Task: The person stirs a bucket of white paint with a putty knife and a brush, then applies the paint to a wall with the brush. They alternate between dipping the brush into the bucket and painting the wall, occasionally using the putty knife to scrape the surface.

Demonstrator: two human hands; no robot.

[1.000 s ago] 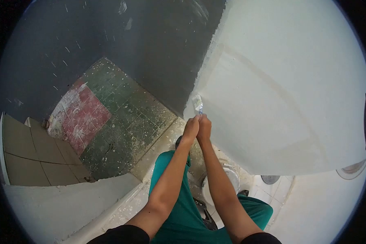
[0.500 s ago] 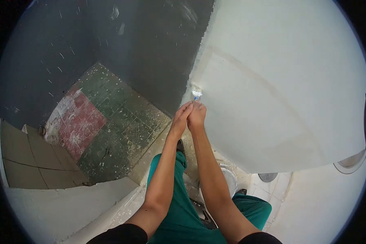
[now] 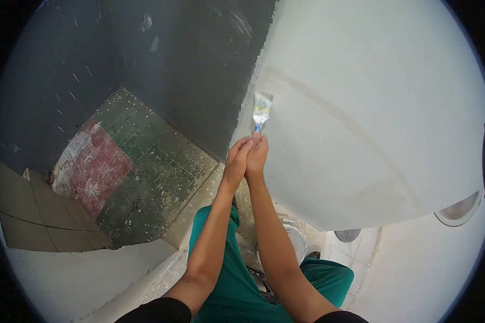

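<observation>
A paintbrush [image 3: 261, 110] with whitish, paint-smeared bristles and a bit of blue at its neck points up along the white wall [image 3: 355, 97], close to the edge with dark grey. My right hand [image 3: 256, 153] is closed round its handle. Pressed against it from the left is my left hand [image 3: 237, 164], its fingers wrapped in around the same handle, which both hands hide. Under my right forearm a white paint bucket [image 3: 296, 242] stands on the floor between my legs.
At left, a dark grey wall surface [image 3: 183, 70] meets green and red floor tiles [image 3: 151, 167] spattered with paint. A low white ledge [image 3: 91, 272] runs at lower left, with brownish tiles [image 3: 43, 207] beyond it. A round grey disc [image 3: 348, 235] lies on white tiles at right.
The brush has tipped so that more of its length and bristles show against the wall. Both hands stay together on it, and the view has shifted slightly.
</observation>
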